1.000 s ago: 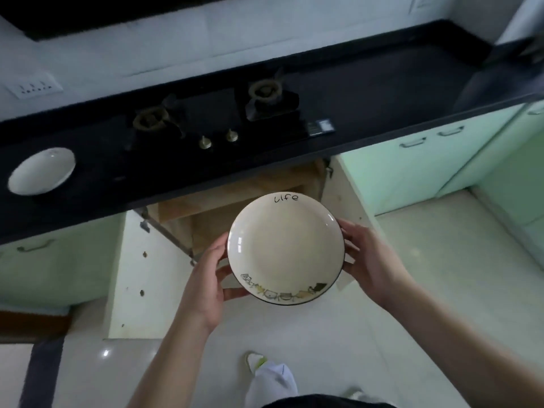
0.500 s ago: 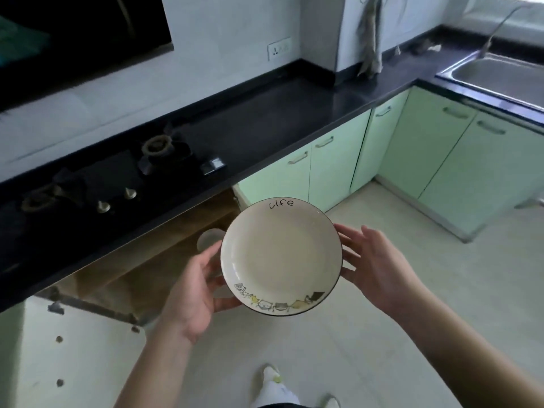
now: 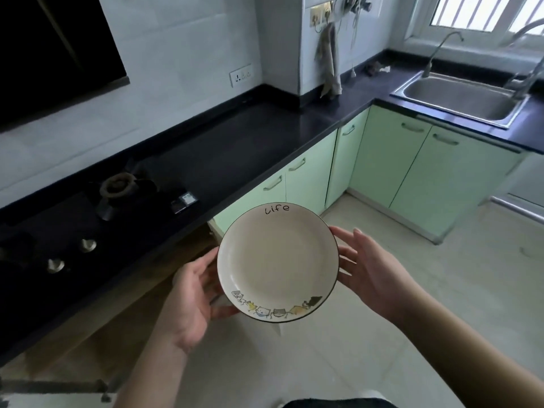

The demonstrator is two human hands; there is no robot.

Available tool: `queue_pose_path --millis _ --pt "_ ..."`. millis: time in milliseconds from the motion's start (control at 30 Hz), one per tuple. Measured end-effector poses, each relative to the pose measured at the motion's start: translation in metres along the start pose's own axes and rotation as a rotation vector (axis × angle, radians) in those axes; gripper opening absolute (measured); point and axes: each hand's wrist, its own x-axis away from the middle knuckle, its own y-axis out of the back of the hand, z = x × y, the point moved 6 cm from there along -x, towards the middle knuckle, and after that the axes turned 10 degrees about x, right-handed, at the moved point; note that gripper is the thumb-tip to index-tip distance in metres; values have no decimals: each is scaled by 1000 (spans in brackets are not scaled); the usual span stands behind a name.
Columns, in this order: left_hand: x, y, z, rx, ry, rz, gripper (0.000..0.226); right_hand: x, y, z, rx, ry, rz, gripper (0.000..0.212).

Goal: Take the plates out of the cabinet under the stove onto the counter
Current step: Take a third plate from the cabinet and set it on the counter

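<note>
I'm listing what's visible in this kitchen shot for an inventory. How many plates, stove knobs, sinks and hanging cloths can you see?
Plates: 1, held between the left hand and right hand
Stove knobs: 2
Sinks: 1
Hanging cloths: 1
Total: 5

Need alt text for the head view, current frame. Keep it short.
Two hands hold a cream plate marked "Life" by its rim, the left hand gripping one edge and the right hand flat against the other, above the floor in front of a black counter. A gas stove sits at left, green cabinets and a steel sink at right.
</note>
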Motion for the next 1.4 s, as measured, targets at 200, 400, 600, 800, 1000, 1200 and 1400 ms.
queue_pose_path --millis 200,400,600,800,1000,1200,1400 --pt "-46 -20 0 -2 62 9 44 -28 20 10 32 -16 -53 43" --pt "-107 -66 11 -40 96 14 44 -78 68 38 31 -42 -73 42" --pt "-162 -147 19 -85 87 0 39 -141 133 85 0 -69 -53 42" --pt "-192 -201 20 -24 81 -38 40 -196 175 136 48 -137 7 43" --pt "-210 -196 4 16 47 -142 41 -254 154 149 110 -202 86 42" --pt "-239 -152 -22 89 -19 -270 39 -315 97 148 202 -269 186 43" --pt "-276 -114 -53 164 -49 -296 45 -368 38 159 393 -311 249 46"
